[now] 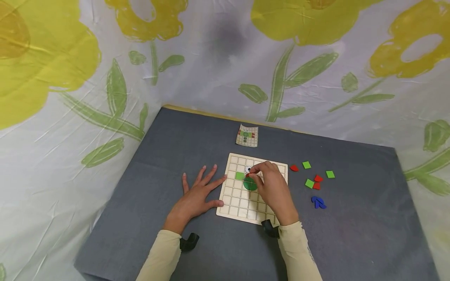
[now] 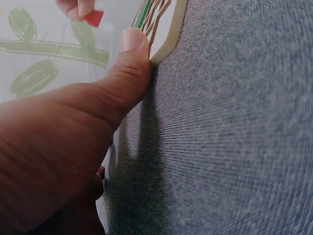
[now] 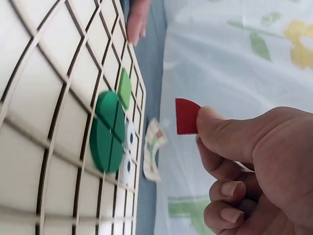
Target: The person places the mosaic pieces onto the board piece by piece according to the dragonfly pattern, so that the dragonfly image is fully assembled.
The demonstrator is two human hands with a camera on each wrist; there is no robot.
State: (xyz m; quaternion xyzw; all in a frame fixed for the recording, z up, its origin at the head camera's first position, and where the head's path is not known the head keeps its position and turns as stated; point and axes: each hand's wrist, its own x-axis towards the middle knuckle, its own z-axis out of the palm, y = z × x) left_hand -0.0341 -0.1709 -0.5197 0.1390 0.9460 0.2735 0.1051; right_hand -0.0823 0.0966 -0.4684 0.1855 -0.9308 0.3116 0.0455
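Note:
My right hand [image 1: 275, 193] pinches a red quarter-circle piece [image 3: 186, 116] between thumb and forefinger, raised over the gridded wooden board [image 1: 233, 203]. Below it on the board lies a dark green circle [image 1: 250, 185] made of quarter pieces. A light green square [image 1: 240, 176] sits on the cell to its upper left. Two white eye pieces [image 3: 129, 137] with dark pupils adjoin the circle, partly covered by my right fingers in the head view. My left hand [image 1: 195, 199] is spread flat, its thumb and forefinger tips against the board's left edge.
A small pattern card [image 1: 247, 136] lies behind the board, slightly curled. On the right of the grey table [image 1: 358, 226] are several light green squares [image 1: 330, 174], red quarter pieces [image 1: 294, 168] and a small cluster of blue pieces [image 1: 318, 202]. Flower-printed cloth [image 1: 211, 78] surrounds the table.

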